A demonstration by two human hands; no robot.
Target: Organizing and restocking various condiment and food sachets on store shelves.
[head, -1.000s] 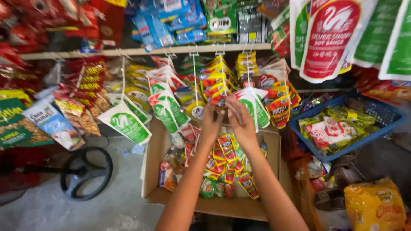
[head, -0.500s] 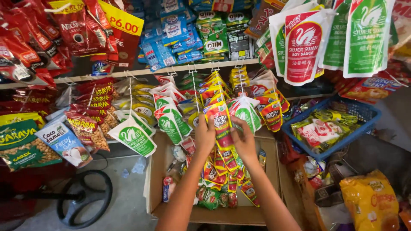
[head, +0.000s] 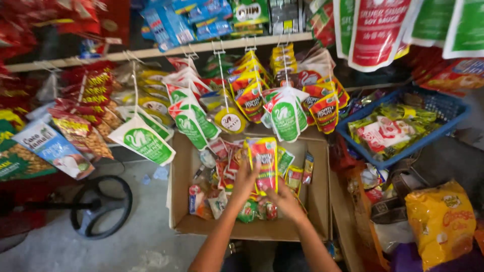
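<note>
My left hand (head: pixel 245 180) and my right hand (head: pixel 286 198) both grip a strip of red and yellow sachets (head: pixel 263 161), held upright above an open cardboard box (head: pixel 182 201). The left hand holds the strip's left side near the top; the right hand holds its lower part. More sachets and small packets (head: pixel 222 166) lie loose in the box under my hands. Bundles of hanging pouches (head: pixel 285 117) dangle from hooks just above the box.
A wooden shelf rail (head: pixel 166 50) carries hooks with many hanging packets. A blue plastic basket (head: pixel 443 118) of packets stands at the right. A yellow snack bag (head: pixel 441 221) sits lower right. A black round stand base (head: pixel 101 206) rests on the concrete floor at left.
My hands have come down from the hanging pouches toward the box, with the sachet strip in them. The view has tilted downward.
</note>
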